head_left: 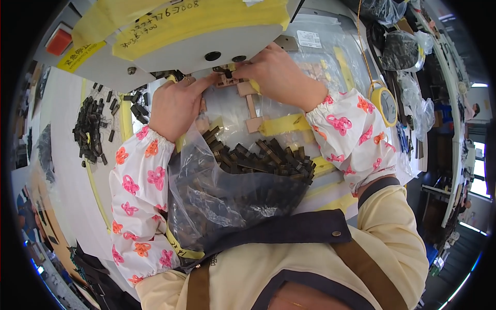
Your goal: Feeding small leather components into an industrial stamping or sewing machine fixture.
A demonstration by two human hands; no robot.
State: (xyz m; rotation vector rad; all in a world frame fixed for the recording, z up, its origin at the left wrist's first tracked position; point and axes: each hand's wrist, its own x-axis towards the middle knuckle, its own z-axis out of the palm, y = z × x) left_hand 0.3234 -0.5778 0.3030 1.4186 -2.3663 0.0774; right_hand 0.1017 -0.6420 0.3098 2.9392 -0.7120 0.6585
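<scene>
Under the front of a pale machine (191, 49), my left hand (178, 106) and my right hand (279, 75) meet from either side at a small black part (225, 72). The fingers of both hands are drawn together, and their tips press at this part. It sits over a copper-coloured flat piece (227, 82) low at the machine's front. The machine's edge and my fingers hide some of the grip. Just below my hands lies an open clear plastic bag (206, 181), filled with many small dark rectangular parts (258, 157).
Left of my hands is a loose pile of small black parts (92, 129). A red button (59, 40) is on the machine. Copper-coloured strips (251, 106) and yellow tape (284, 124) lie on the worktop. At right are a yellow-rimmed round gauge (384, 105) and plastic bags (405, 50).
</scene>
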